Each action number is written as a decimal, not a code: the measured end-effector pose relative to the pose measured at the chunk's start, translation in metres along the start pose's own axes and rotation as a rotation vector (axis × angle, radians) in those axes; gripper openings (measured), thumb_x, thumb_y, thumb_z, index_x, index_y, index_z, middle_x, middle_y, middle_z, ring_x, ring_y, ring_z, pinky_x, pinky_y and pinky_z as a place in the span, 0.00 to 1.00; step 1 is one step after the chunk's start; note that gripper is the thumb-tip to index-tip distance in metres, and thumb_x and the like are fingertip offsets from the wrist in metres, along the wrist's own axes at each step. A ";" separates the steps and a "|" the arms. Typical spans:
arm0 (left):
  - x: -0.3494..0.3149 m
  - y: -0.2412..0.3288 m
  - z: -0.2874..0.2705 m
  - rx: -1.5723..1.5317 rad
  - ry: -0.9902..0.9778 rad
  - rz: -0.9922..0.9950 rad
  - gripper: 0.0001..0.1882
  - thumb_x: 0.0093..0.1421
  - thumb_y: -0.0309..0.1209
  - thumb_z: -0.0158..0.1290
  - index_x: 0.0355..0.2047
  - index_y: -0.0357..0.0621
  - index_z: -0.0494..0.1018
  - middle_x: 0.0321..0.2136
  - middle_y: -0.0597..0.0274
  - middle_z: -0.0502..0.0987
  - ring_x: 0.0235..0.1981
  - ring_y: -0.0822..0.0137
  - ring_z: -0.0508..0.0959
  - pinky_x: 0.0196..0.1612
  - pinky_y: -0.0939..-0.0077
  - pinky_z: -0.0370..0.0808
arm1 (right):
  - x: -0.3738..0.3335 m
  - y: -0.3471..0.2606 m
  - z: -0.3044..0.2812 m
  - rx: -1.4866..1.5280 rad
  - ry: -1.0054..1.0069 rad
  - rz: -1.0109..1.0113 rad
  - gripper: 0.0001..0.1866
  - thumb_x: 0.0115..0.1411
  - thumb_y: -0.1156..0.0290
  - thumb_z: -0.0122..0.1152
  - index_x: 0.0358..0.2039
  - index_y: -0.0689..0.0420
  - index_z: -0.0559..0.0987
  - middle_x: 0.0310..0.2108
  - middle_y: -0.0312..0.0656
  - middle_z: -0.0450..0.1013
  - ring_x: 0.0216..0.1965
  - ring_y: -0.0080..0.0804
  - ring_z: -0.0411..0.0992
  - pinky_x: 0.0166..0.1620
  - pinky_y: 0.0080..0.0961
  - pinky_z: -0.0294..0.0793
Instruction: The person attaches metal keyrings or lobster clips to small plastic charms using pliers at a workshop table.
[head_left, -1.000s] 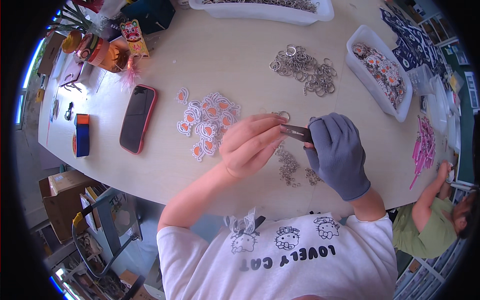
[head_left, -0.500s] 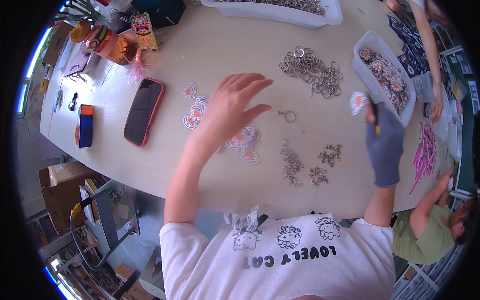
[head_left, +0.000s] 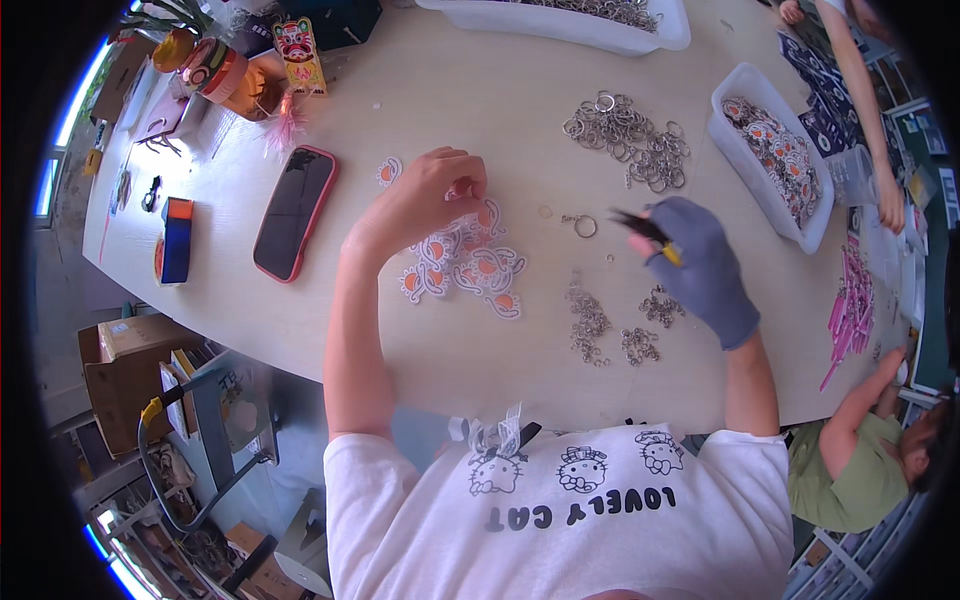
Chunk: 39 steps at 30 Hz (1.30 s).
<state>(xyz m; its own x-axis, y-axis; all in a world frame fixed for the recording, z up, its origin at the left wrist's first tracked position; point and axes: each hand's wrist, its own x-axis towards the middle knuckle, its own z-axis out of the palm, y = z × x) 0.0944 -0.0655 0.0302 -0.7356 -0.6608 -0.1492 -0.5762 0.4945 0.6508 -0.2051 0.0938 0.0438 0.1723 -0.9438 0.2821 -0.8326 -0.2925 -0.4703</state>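
The left hand (head_left: 428,197) bends over the far side of the pile of orange-and-white charms (head_left: 490,268), fingers curled narrow; whether they pinch a charm I cannot tell. The gloved right hand (head_left: 708,270) is wrapped around black-tipped pliers (head_left: 650,229), just right of a lone key ring (head_left: 585,227). To pick well, I'd pinch one charm by its edge, slide it off its overlapping neighbours, and keep the plier tips off its printed face. Half a second ago the left fingers were spread, and the right hand was beside the white tray (head_left: 762,202) at right with a charm; now none shows there.
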 end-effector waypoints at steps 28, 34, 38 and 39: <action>0.018 0.046 0.069 -1.333 0.251 -0.091 0.14 0.65 0.29 0.62 0.48 0.41 0.73 0.33 0.65 0.81 0.30 0.77 0.78 0.31 0.82 0.74 | -0.025 -0.021 0.040 -0.266 0.001 0.100 0.13 0.58 0.64 0.68 0.33 0.57 0.74 0.32 0.43 0.72 0.33 0.45 0.73 0.38 0.41 0.70; 0.020 0.038 0.073 -1.367 0.119 -0.147 0.10 0.65 0.29 0.62 0.44 0.37 0.78 0.36 0.66 0.81 0.34 0.75 0.80 0.39 0.81 0.79 | -0.021 -0.003 0.035 -0.089 -0.082 0.085 0.11 0.56 0.70 0.66 0.33 0.58 0.73 0.31 0.43 0.72 0.34 0.46 0.73 0.37 0.43 0.70; 0.021 0.035 0.081 -1.357 0.080 -0.102 0.09 0.66 0.30 0.61 0.43 0.37 0.79 0.36 0.66 0.81 0.33 0.76 0.79 0.37 0.81 0.78 | -0.016 -0.012 0.029 -0.067 -0.052 0.063 0.09 0.58 0.72 0.66 0.32 0.59 0.74 0.30 0.44 0.74 0.33 0.43 0.74 0.37 0.36 0.71; 0.022 0.034 0.083 -1.321 0.068 -0.048 0.09 0.66 0.29 0.60 0.43 0.38 0.79 0.36 0.66 0.81 0.32 0.76 0.79 0.35 0.82 0.76 | -0.013 -0.020 0.020 0.160 -0.096 0.250 0.07 0.59 0.72 0.66 0.33 0.60 0.76 0.30 0.42 0.75 0.32 0.36 0.74 0.38 0.31 0.71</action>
<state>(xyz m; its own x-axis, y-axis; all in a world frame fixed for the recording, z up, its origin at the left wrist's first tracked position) 0.0286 -0.0163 -0.0129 -0.6831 -0.7078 -0.1801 0.2058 -0.4232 0.8823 -0.1801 0.1091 0.0323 0.0274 -0.9976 0.0643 -0.7635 -0.0624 -0.6428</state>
